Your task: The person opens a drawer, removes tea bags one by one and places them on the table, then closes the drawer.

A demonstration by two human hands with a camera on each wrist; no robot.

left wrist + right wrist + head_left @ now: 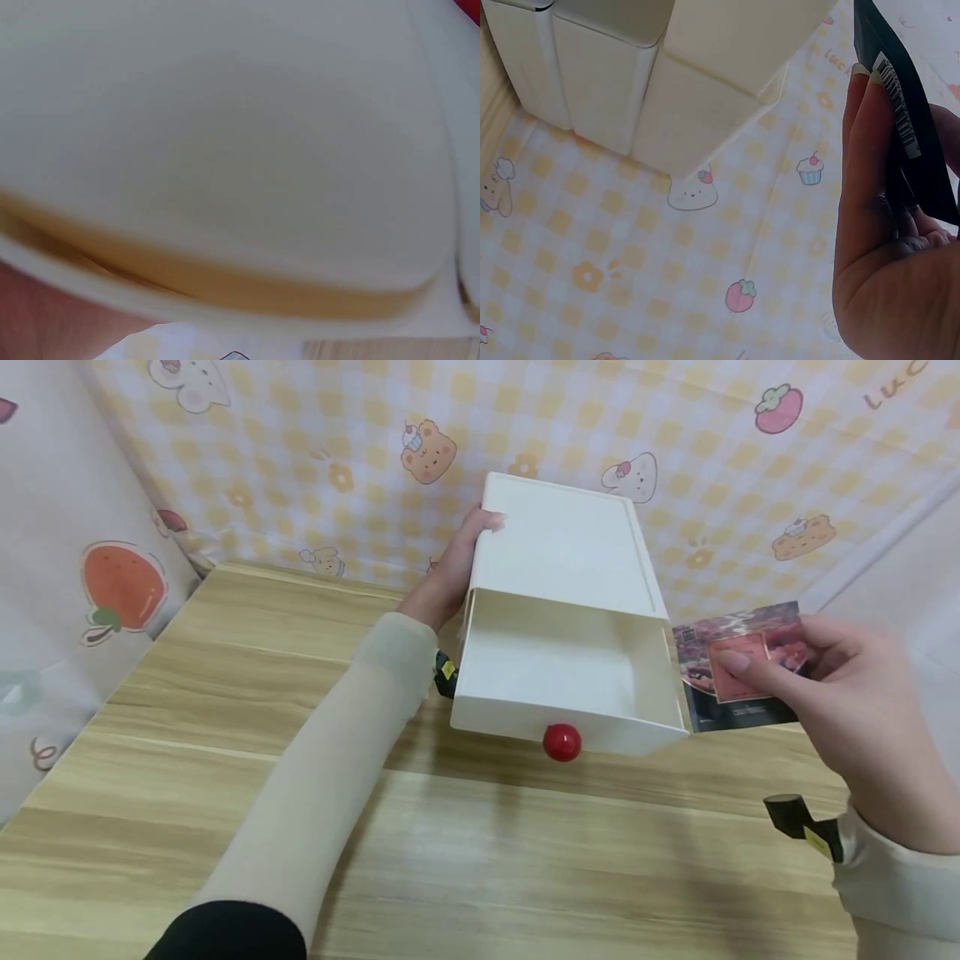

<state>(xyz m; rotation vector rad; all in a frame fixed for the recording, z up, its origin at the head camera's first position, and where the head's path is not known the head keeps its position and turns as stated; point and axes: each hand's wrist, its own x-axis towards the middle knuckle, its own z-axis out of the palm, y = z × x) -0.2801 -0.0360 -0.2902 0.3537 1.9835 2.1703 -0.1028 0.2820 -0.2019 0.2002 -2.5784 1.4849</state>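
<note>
White box [562, 539] in the left hand [453, 556], dark packet [738, 639] in the right

Outside the box, just beyond the right wall of its jutting drawer [555, 718], the packet is pinched in the right hand [862, 693]. That hand's thumb [765, 672] lies across the pink label [729, 687], while its fingers [870, 142] press the reverse, beside a barcode [898, 105] (seen only from the right wrist). The gap between thumb and fingers is narrow, filled by the packet, whose left edge points towards the drawer.

To the box's left, near its far end, the left hand grips the side wall, thumb over the top edge; how its other fingers lie cannot be told. A red knob [562, 742] sits on the drawer's front, and the drawer's pale floor shows ahead of the box's cover.

Below the box runs a wood-grained tabletop [525, 852]; whether the two touch is hidden. Behind the box hangs a yellow checked cloth [337, 435] with cartoon animals. Pale sleeves cover both forearms, left and right of the box.
</note>
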